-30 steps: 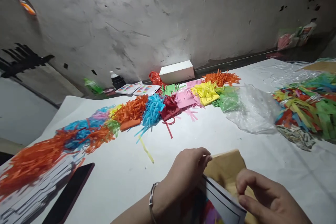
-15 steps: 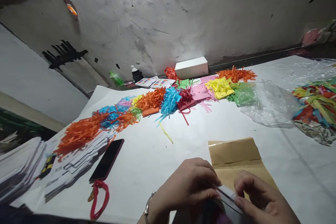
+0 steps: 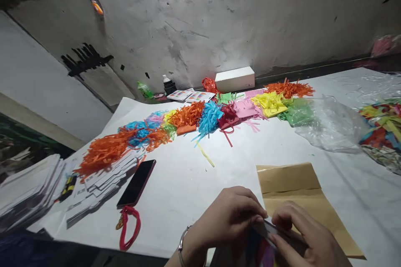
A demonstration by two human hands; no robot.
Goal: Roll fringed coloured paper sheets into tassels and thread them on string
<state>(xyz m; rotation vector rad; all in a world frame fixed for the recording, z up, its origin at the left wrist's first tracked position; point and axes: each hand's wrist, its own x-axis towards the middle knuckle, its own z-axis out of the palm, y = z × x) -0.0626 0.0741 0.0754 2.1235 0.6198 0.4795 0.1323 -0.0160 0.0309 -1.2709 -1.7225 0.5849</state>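
Note:
My left hand [image 3: 233,217], with a silver bangle on the wrist, pinches the upper edge of what looks like a thin plastic bag [image 3: 261,252]. Blue, red, purple and yellow show inside it, dim and partly cut off by the lower frame edge. Fingers of my right hand [image 3: 305,235] are closed on the same edge, a little to the right. Under and beyond my right hand lies a brown kraft paper envelope [image 3: 290,179], its flap folded up away from me.
Bundles of fringed coloured paper [image 3: 188,114] run across the white-covered table [image 3: 184,183]. A phone [image 3: 138,183] with a red strap and stacked printed papers [image 3: 103,185] lie left. Clear plastic [image 3: 335,125] and mixed streamers [image 3: 382,127] are right. A white box [image 3: 234,80] stands near the wall.
The view has shifted slightly, so the table things sit further right. Both hands stay on the bag's edge; the right fingers are closer to the left, and more colour shows inside the bag.

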